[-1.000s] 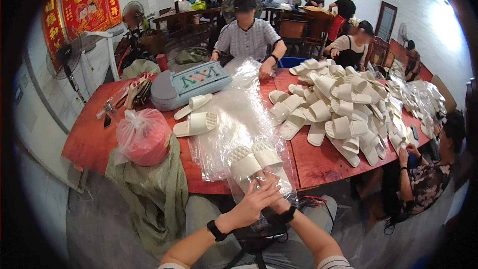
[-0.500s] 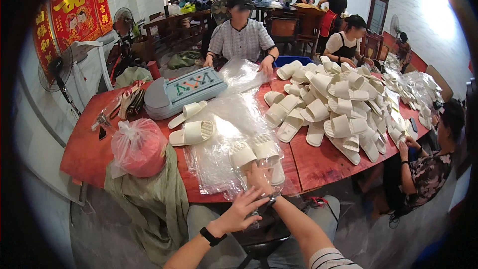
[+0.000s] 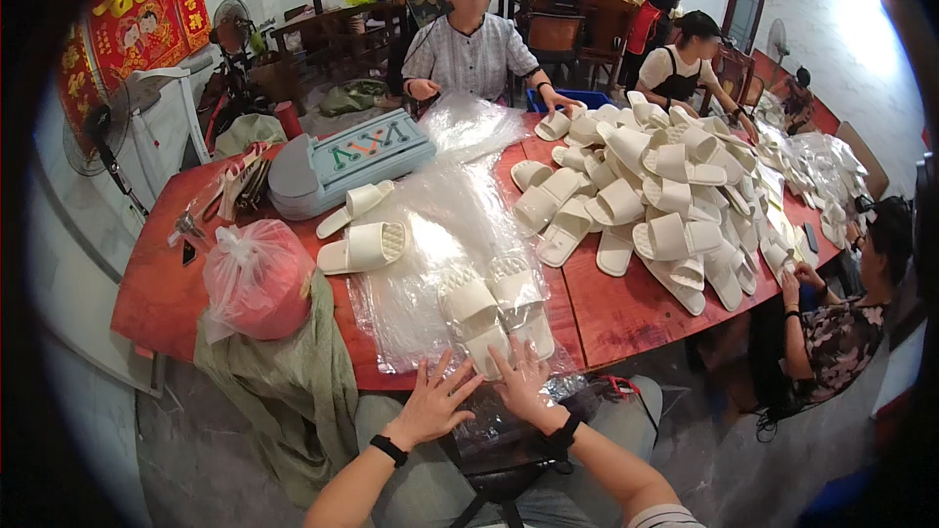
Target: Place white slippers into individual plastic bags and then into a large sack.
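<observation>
A pair of cream slippers, the left one [image 3: 471, 305] and the right one [image 3: 518, 290], lies side by side, apparently inside a clear plastic bag, with the heels toward me. Beneath them spreads a stack of clear plastic bags [image 3: 416, 235] near the table's front edge. My right hand [image 3: 525, 386] is open, its spread fingertips at the slippers' heel ends. Open too, my left hand [image 3: 433, 401] has its fingers fanned out at the near edge of the bags, just left of the heels. Two loose cream slippers [image 3: 364, 247] rest at the stack's left edge.
A heap of cream slippers [image 3: 665, 196] covers the right of the red table [image 3: 161, 284]. A grey-blue plastic case [image 3: 342, 161] stands back left, a pink-filled bag [image 3: 259, 284] front left. Co-workers sit across and at the right; one reaches a hand [image 3: 556, 103] to the heap.
My right hand has drawn back from inside the slippers to their heel ends. My left hand has moved leftward off my right wrist, fingers spreading. The person opposite has reached to the heap.
</observation>
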`<state>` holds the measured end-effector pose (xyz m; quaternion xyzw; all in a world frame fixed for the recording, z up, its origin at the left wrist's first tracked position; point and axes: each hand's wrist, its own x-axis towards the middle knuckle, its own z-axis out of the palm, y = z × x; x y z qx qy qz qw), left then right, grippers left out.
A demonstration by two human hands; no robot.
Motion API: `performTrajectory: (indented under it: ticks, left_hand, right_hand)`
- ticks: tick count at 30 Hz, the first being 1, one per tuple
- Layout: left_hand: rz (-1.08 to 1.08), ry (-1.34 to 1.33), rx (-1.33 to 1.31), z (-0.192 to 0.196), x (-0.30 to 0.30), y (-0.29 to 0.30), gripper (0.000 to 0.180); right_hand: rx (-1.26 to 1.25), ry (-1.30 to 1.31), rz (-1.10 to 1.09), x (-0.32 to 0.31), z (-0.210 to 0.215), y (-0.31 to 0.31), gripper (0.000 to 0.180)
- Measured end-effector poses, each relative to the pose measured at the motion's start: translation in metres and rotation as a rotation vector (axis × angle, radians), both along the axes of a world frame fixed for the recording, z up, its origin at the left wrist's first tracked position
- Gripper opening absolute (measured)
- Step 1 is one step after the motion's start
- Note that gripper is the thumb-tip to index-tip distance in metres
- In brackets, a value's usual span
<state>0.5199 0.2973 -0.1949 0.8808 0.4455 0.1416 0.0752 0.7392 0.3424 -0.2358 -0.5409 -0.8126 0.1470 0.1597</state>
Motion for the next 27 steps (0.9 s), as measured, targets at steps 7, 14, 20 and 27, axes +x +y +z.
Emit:
performTrajectory:
  ticks: [7, 14, 20, 27]
  left_hand:
    - [-0.050, 0.097, -0.129, -0.016, 0.000, 0.011, 0.090]
    - [-0.022, -0.046, -0.032, -0.011, -0.007, 0.022, 0.079]
    - [-0.006, 0.093, -0.091, -0.024, -0.018, 0.020, 0.078]
    - [-0.028, 0.087, -0.170, -0.023, -0.027, 0.027, 0.078]
  right_hand:
    - [0.065, -0.104, 0.074, 0.006, -0.019, 0.005, 0.076]
    - [0.119, 0.082, 0.051, -0.025, -0.030, 0.044, 0.060]
    - [0.280, -0.042, 0.188, 0.008, -0.032, 0.010, 0.057]
    - [0.044, 0.030, 0.301, 0.096, 0.093, -0.021, 0.048]
